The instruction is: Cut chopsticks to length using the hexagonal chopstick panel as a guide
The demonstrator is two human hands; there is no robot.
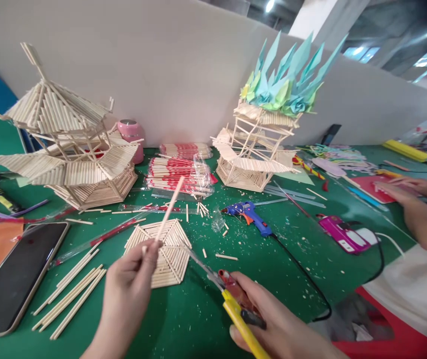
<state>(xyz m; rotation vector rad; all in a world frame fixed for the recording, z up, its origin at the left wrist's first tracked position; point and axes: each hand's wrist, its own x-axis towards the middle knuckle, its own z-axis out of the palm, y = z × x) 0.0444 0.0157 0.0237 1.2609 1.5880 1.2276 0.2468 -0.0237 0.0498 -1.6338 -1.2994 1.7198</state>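
Pinched between thumb and fingertips, one wooden stick (170,207) slants upward from our left hand (133,274); our right hand (273,311) is curled around the yellow and red handles of a pair of pliers (236,311), though how far apart their tips stand we cannot tell; behind both hands a hexagonal stick panel (178,259) lies flat on the green table (206,324). Off the panel's right edge we have room strewn with crumbs and short offcuts, bounded by a blue glue gun (249,217) and its black cord (309,271); to the left, loose sticks (73,299) crowd our wrist, a phone (19,279) beyond them; a pale wall (183,75) closes the back. Our left forearm rises from the near edge, knuckles up; our right reaches in from the lower right, pliers aimed up and leftward. We count two stick-built pavilions, one at left (69,172), one at right (251,162) under paper leaves (288,75); two packs of sticks (178,174) between; one pink canister (131,132); one magenta power strip (342,234); far right, another person's hand (404,194) at a red sheet (372,187).
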